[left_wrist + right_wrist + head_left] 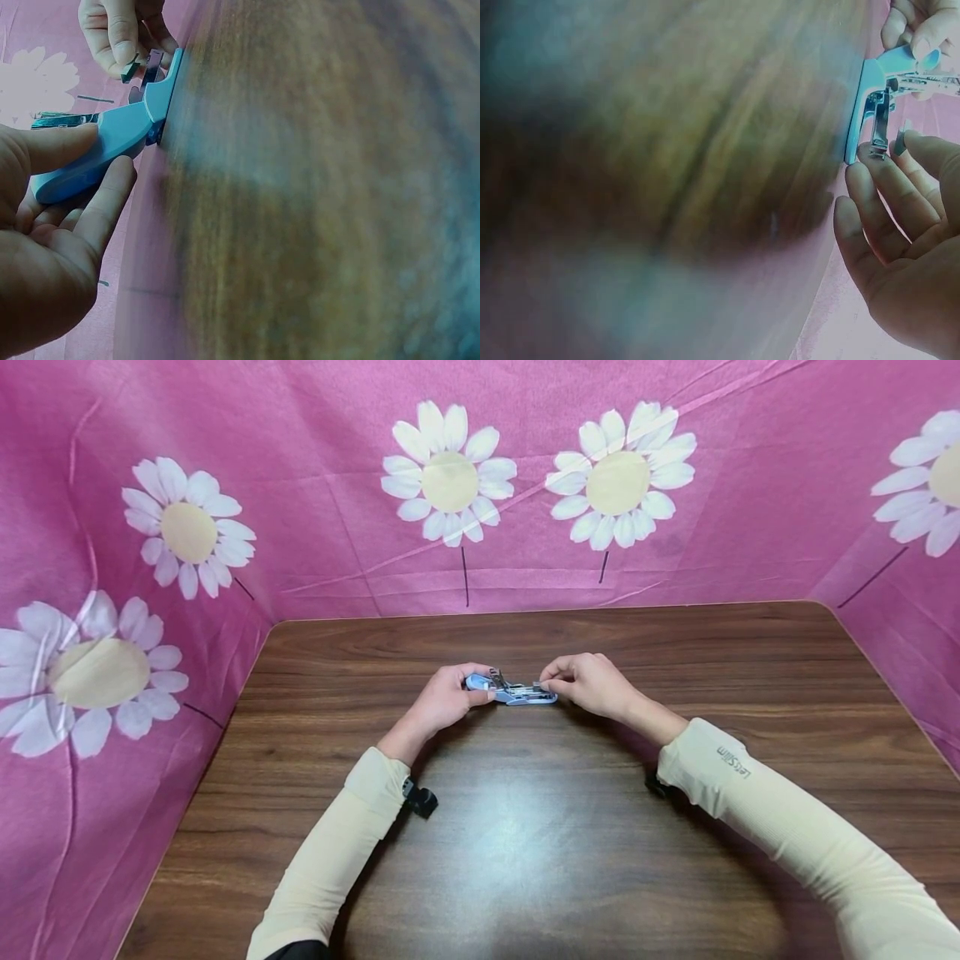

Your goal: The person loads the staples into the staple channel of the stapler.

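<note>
A light blue stapler (517, 700) lies opened up at the middle of the table, its metal parts (881, 120) exposed. My left hand (448, 700) grips its left end, thumb on one side and fingers on the other, as the left wrist view shows up close. At the stapler's other end is my right hand (596, 683). Between thumb and forefinger it pinches a short strip of staples (130, 69), held right beside the metal magazine (153, 66). The other fingers (870, 214) of my right hand are spread near the stapler's base.
The brown wood-grain table (510, 860) stretches around both hands. Behind it and along its sides hangs a pink cloth (322, 485) with large white flowers. Both forearms wear pale sleeves, and a black strap (420, 800) shows at the left wrist.
</note>
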A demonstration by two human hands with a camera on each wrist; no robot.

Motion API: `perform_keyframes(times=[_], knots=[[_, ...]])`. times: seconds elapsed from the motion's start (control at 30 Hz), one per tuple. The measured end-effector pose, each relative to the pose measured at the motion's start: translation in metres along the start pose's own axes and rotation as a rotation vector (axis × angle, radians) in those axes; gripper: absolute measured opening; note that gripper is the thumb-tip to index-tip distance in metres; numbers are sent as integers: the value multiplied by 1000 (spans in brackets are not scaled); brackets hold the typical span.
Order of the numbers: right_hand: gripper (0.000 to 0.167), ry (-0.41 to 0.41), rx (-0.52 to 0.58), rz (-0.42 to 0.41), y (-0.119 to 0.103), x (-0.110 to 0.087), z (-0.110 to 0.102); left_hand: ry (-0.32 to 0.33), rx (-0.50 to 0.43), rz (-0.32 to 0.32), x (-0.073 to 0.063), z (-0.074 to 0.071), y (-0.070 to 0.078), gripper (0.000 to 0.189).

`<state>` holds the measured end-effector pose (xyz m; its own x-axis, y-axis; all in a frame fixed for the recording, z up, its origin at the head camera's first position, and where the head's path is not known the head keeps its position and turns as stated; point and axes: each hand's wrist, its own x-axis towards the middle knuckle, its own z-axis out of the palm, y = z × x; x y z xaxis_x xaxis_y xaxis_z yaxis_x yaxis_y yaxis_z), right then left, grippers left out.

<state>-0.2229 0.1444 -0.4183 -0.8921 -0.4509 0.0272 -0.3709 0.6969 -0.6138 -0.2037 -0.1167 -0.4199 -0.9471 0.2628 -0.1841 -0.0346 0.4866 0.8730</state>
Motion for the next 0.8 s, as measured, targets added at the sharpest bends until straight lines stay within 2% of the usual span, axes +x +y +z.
perform_keyframes(times=[0.37, 0.6, 0.8], knots=[[11, -19, -39, -32, -1, 2, 0, -1, -8, 0, 0, 0, 0, 35], [10, -12, -90, -71, -2, 2, 2, 3, -7, 3, -1, 0, 1, 35], [10, -6, -103, -73, -4, 2, 2, 2, -11, 3, 0, 0, 0, 34]])
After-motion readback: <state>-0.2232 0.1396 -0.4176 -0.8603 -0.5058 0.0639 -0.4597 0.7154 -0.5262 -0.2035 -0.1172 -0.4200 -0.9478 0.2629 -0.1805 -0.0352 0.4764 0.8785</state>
